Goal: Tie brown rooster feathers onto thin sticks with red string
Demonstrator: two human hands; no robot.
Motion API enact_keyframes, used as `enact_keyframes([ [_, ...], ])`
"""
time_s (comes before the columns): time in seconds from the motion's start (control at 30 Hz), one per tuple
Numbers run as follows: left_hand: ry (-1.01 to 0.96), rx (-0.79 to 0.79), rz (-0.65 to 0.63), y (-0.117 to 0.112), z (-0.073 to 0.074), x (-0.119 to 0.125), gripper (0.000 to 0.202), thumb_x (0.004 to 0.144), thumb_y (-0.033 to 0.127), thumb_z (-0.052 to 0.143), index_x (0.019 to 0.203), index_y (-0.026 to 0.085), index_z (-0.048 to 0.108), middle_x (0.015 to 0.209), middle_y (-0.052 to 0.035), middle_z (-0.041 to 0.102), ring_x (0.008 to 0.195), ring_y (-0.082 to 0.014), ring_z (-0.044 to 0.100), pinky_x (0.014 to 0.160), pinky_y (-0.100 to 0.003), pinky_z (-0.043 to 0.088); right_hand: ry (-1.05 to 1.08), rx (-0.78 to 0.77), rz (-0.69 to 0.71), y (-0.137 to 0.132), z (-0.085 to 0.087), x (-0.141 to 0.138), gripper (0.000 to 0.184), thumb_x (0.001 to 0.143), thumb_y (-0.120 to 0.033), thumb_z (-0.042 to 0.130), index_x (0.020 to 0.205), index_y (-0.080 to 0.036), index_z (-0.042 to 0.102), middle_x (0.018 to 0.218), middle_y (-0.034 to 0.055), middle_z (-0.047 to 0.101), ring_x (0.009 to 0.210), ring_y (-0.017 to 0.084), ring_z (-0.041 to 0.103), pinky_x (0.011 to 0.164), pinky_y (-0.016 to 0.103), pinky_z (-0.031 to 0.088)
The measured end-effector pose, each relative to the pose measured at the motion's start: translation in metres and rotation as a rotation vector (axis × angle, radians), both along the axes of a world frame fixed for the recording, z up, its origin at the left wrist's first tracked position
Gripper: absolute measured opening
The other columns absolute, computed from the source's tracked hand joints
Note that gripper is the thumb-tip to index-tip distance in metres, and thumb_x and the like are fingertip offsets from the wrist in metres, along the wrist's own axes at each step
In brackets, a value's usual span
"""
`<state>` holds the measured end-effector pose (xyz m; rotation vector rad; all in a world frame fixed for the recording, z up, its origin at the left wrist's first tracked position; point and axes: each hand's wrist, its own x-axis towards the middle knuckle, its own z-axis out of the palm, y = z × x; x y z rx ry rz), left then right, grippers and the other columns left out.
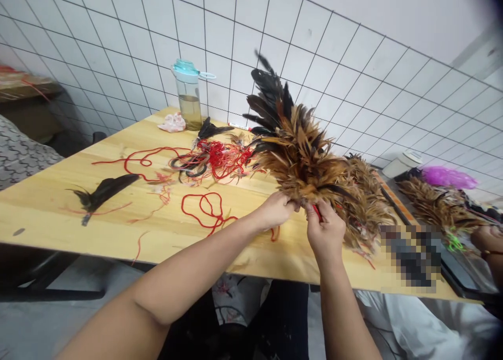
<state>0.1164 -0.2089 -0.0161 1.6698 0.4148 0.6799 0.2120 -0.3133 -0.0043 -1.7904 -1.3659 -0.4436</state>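
A large bundle of brown and black rooster feathers [298,155] rises above the table's right half. My left hand [277,210] grips the bundle's lower end. My right hand [326,234] pinches the same end beside it, with a short red cord [316,212] showing between its fingers. A loop of red cord [204,210] lies on the wood just left of my hands. Farther back sits a tangle of red string and dark feathers [214,160]. A single black feather [104,191] lies at the left.
A light wooden table [78,224] stands against a white wall with a black wire grid [314,35]. Behind it are a water bottle [186,95] and a pink cloth [172,122]. At the right, another person's hand [487,238] is near a brown feather strip [436,205].
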Motion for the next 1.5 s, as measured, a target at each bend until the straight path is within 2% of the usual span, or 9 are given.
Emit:
enact_keyframes([
  [0.13, -0.038, 0.103, 0.055, -0.001, 0.004, -0.002, 0.018, 0.078, 0.013, 0.047, 0.076, 0.017, 0.065, 0.087, -0.0034, 0.069, 0.095, -0.0183, 0.061, 0.091, -0.029, 0.046, -0.08, 0.011, -0.078, 0.002, -0.007, 0.001, 0.024, 0.09, -0.031, 0.05, 0.079, -0.016, 0.065, 0.068, 0.005, 0.066, 0.061, 0.017, 0.061, 0.058, 0.024, 0.042],
  [0.33, -0.153, -0.029, 0.09, -0.012, 0.006, -0.002, 0.012, 0.077, 0.016, 0.054, 0.078, 0.015, 0.066, 0.084, -0.0035, 0.07, 0.085, -0.0177, 0.063, 0.085, -0.028, 0.049, -0.421, 0.042, -0.364, 0.011, -0.023, -0.005, 0.026, 0.089, -0.021, 0.046, 0.102, -0.015, 0.067, 0.071, 0.007, 0.069, 0.06, 0.016, 0.06, 0.055, 0.026, 0.035],
  [0.47, -0.192, -0.131, 0.096, -0.02, 0.006, -0.002, 0.014, 0.077, 0.026, 0.063, 0.084, 0.014, 0.067, 0.087, -0.0049, 0.07, 0.085, -0.0182, 0.063, 0.082, -0.029, 0.05, -0.582, 0.086, -0.465, 0.015, -0.033, -0.004, 0.027, 0.089, -0.019, 0.044, 0.105, -0.013, 0.065, 0.062, 0.0053, 0.064, 0.055, 0.016, 0.054, 0.055, 0.028, 0.032],
  [0.67, -0.209, -0.301, 0.183, -0.023, 0.0, 0.006, 0.015, 0.078, 0.025, 0.061, 0.083, 0.013, 0.068, 0.088, -0.0077, 0.071, 0.089, -0.0187, 0.064, 0.084, -0.029, 0.05, -0.471, -0.063, -0.41, 0.014, -0.042, -0.008, 0.034, 0.092, -0.022, 0.038, 0.115, -0.014, 0.061, 0.065, 0.007, 0.06, 0.059, 0.017, 0.054, 0.055, 0.03, 0.031],
  [0.8, -0.119, -0.301, 0.295, -0.019, -0.007, 0.009, 0.012, 0.077, 0.024, 0.061, 0.076, 0.014, 0.067, 0.076, -0.0059, 0.071, 0.08, -0.0189, 0.065, 0.077, -0.028, 0.05, -0.385, -0.051, -0.4, 0.017, -0.052, -0.013, 0.034, 0.093, -0.026, 0.038, 0.115, -0.013, 0.061, 0.07, 0.0102, 0.063, 0.063, 0.018, 0.056, 0.058, 0.03, 0.034],
  [0.93, -0.102, -0.235, 0.3, -0.016, -0.01, 0.009, 0.012, 0.078, 0.024, 0.06, 0.071, 0.015, 0.066, 0.068, -0.005, 0.068, 0.084, -0.0205, 0.066, 0.08, -0.029, 0.05, -0.36, -0.031, -0.392, 0.019, -0.058, -0.014, 0.035, 0.094, -0.027, 0.039, 0.117, -0.011, 0.06, 0.078, 0.0133, 0.065, 0.069, 0.02, 0.058, 0.062, 0.031, 0.037],
  [1.07, -0.13, -0.28, 0.264, -0.015, -0.009, 0.01, 0.01, 0.076, 0.022, 0.062, 0.072, 0.014, 0.066, 0.074, -0.0066, 0.07, 0.086, -0.0194, 0.066, 0.085, -0.031, 0.049, -0.366, -0.032, -0.421, 0.021, -0.057, -0.014, 0.035, 0.094, -0.025, 0.038, 0.115, -0.012, 0.062, 0.074, 0.0117, 0.065, 0.066, 0.02, 0.057, 0.061, 0.031, 0.037],
  [1.23, -0.285, -0.507, 0.178, -0.015, -0.01, 0.013, 0.013, 0.072, 0.017, 0.066, 0.082, 0.011, 0.068, 0.085, -0.0073, 0.072, 0.081, -0.0149, 0.065, 0.084, -0.028, 0.049, -0.254, -0.002, -0.413, 0.023, -0.055, -0.015, 0.035, 0.093, -0.025, 0.038, 0.112, -0.013, 0.065, 0.073, 0.0108, 0.065, 0.067, 0.02, 0.058, 0.063, 0.031, 0.04],
  [1.5, -0.29, -0.745, 0.001, -0.007, -0.007, 0.007, 0.028, 0.06, 0.028, 0.08, 0.08, 0.012, 0.067, 0.074, -0.0033, 0.069, 0.068, -0.0111, 0.062, 0.066, -0.022, 0.048, -0.076, -0.061, -0.292, 0.019, -0.037, -0.038, 0.046, 0.091, -0.024, 0.039, 0.134, -0.01, 0.05, 0.105, 0.0185, 0.068, 0.091, 0.026, 0.064, 0.077, 0.036, 0.048],
])
